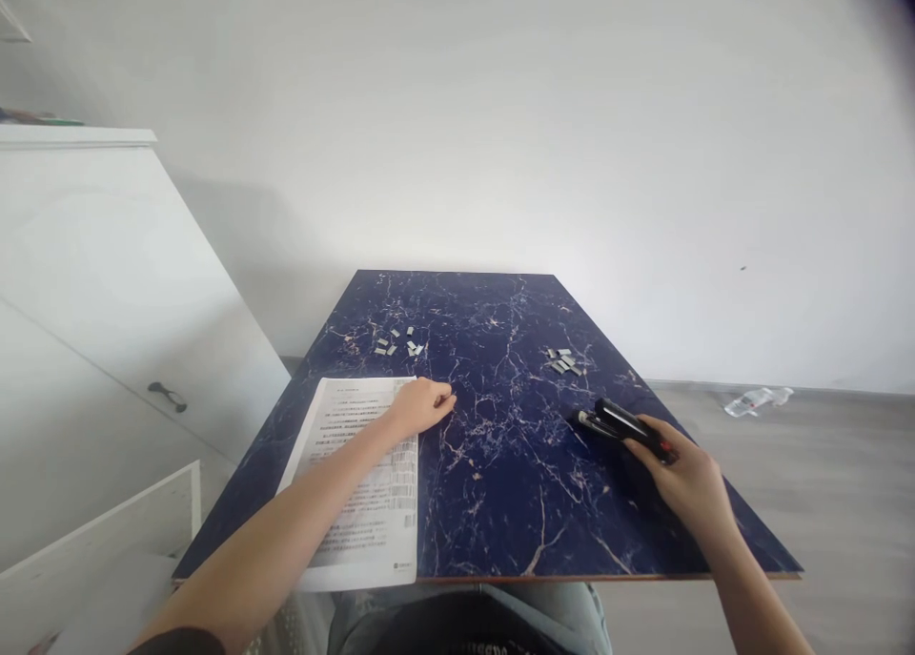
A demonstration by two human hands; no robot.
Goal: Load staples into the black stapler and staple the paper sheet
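A black stapler (633, 428) is gripped in my right hand (682, 474) above the right side of the table, its jaws pointing left and standing apart. My left hand (423, 404) is closed, fingers curled together, at the upper right edge of a stack of printed paper (357, 541). Whatever its fingertips may pinch is hidden. My left forearm crosses over the printed text. Beyond the paper lies a scatter of small staple strips (391, 345). Another small pile of staple strips (564, 361) rests farther back than the stapler.
The dark blue marbled table (493, 502) reaches to the white wall (500, 121). At the left stands a white cabinet (107, 255) with a dark handle (168, 395). A crumpled clear plastic wrapper (758, 402) lies on the floor to the right.
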